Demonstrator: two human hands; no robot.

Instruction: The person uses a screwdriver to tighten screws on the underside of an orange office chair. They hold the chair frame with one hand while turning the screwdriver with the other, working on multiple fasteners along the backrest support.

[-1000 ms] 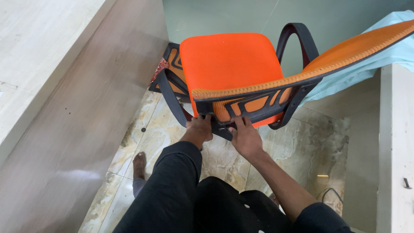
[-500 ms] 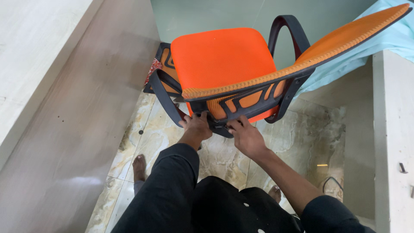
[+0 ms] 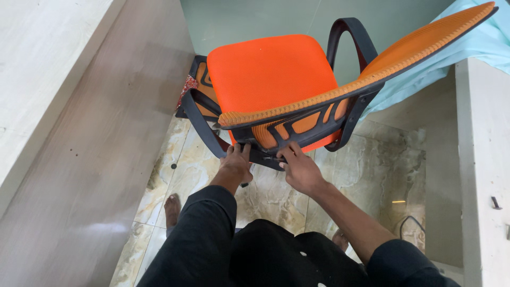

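Observation:
An orange mesh office chair (image 3: 271, 74) with a black frame stands on the marble floor in front of me, its backrest (image 3: 372, 69) toward me. My left hand (image 3: 236, 165) grips the lower edge of the black back frame (image 3: 297, 135). Beside it, my right hand (image 3: 298, 169) has its fingers on the same lower edge, around a small dark part. Both black armrests (image 3: 353, 40) show at the sides of the seat. My knees in dark trousers are below the hands.
A pale wooden panel (image 3: 79, 122) slopes down on the left. A white desk side (image 3: 481, 159) stands on the right, with light blue cloth (image 3: 467, 53) behind the backrest. A second orange and black chair part (image 3: 197, 87) lies behind. A cable (image 3: 409, 226) lies on the floor.
The chair and both hands have shifted slightly left and up in view. Both hands stay on the lower back frame.

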